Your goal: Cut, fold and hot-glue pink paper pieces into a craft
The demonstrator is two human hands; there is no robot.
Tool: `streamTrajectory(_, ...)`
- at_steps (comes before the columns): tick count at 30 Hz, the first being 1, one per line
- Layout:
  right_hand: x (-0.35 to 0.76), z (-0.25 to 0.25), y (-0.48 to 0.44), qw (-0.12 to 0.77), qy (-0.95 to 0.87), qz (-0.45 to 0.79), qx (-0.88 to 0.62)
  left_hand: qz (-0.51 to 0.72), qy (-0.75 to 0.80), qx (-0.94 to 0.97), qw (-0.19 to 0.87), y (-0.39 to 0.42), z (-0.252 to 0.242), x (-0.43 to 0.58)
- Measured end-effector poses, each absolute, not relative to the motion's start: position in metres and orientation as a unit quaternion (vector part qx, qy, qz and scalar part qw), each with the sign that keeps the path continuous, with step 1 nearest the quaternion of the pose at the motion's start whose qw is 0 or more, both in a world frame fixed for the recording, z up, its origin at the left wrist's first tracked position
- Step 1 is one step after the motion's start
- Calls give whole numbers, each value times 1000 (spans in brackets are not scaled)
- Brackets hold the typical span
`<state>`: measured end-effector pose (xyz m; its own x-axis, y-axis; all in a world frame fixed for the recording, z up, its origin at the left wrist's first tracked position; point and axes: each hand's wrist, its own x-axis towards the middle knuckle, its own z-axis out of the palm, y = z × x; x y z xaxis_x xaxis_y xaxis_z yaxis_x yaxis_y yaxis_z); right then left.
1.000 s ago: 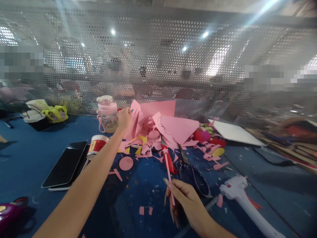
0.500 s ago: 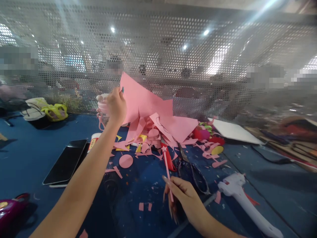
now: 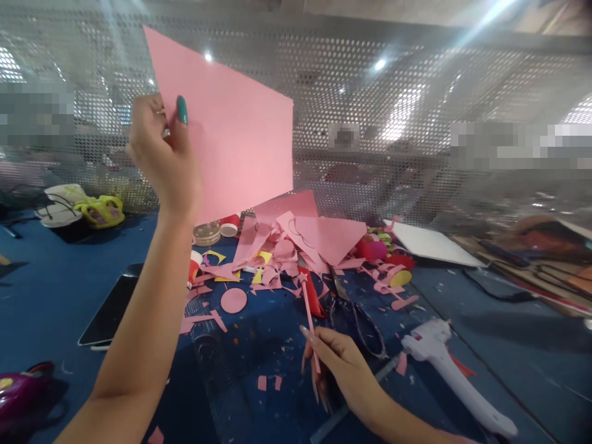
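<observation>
Head view of a blue tabletop (image 3: pixel 509 333) strewn with paper cuttings.

Near edge: the right hand (image 3: pixel 345 370) rests low at the centre. Its grip is closed around the lower end of a thin pink stick (image 3: pixel 309 320), and the star-tipped end points away towards the far side. A purple object (image 3: pixel 21 391) lies at the near left corner, partly cut off by the frame.

Middle ground:
- A white glue gun (image 3: pixel 451 370) lies flat to the right of the right hand, apart from it.
- Dark-handled scissors (image 3: pixel 354 314) lie just beyond the fingers, beside the stick.
- A phone (image 3: pixel 111 311) lies face up to the left, partly hidden behind the left forearm.
- A pink disc (image 3: pixel 234 300) lies between the phone and the stick.

Far ground: a scrap pile (image 3: pixel 296 240) of pink and yellow offcuts spreads across the centre, with a white board (image 3: pixel 430 243) flat to its right.

Above the pile's left side, the left hand (image 3: pixel 164 154) is raised clear of the tabletop. Its grip is pinched shut on the left edge of a large pink sheet (image 3: pixel 235 135), with the thumb on the near face and the fingers behind. The sheet hangs in the air, tilted, touching nothing else. A perforated screen (image 3: pixel 416 92) stands along the far edge.
</observation>
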<state>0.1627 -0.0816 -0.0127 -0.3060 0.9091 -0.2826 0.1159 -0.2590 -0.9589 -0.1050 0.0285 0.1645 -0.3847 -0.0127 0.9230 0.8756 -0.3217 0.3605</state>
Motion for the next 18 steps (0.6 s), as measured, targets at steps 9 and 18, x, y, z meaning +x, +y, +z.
streamTrajectory(9, 161, -16, -80, 338, -482, 614, -526, -704, -482, -517, -70, 46, 157, -121)
streamTrajectory(18, 164, -11, -68, 442, -425, 652, -446, -611, -358, -618, -342, 39, 149, -123)
